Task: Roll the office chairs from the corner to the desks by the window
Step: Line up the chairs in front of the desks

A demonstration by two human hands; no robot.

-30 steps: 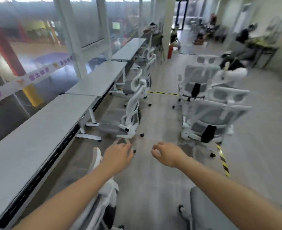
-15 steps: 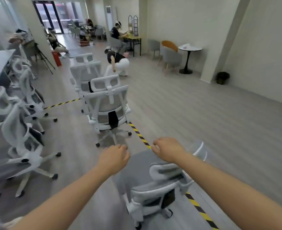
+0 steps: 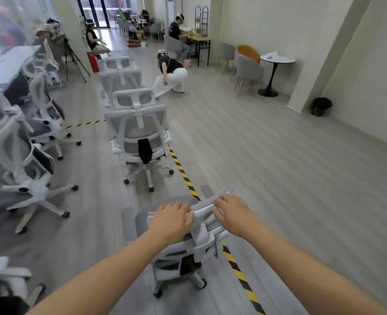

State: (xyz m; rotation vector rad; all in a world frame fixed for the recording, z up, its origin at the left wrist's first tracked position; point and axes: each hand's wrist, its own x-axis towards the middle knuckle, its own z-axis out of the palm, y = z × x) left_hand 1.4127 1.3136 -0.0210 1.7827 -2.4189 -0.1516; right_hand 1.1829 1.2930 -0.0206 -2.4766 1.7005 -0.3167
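Observation:
A white mesh office chair (image 3: 202, 243) with a grey seat stands right below me, astride the yellow-black floor tape. My left hand (image 3: 170, 220) curls over the left end of its headrest (image 3: 205, 208). My right hand (image 3: 233, 215) lies over the right end, fingers draped across the top bar. Two more white chairs (image 3: 137, 133) (image 3: 119, 80) stand in a row ahead. The window desks (image 3: 8, 64) run along the left, with several white chairs (image 3: 21, 160) parked at them.
Yellow-black tape (image 3: 183, 171) runs across the grey floor. A person (image 3: 172, 73) crouches ahead beyond the chair row, and others sit further back. A tripod (image 3: 74, 60) stands at the left, a round table (image 3: 276, 60) with armchairs and a dark bin (image 3: 322, 106) at the right wall.
My view swung right, from the window desks to the open room. Both hands, loosely closed in the air before, came down onto the near chair's headrest.

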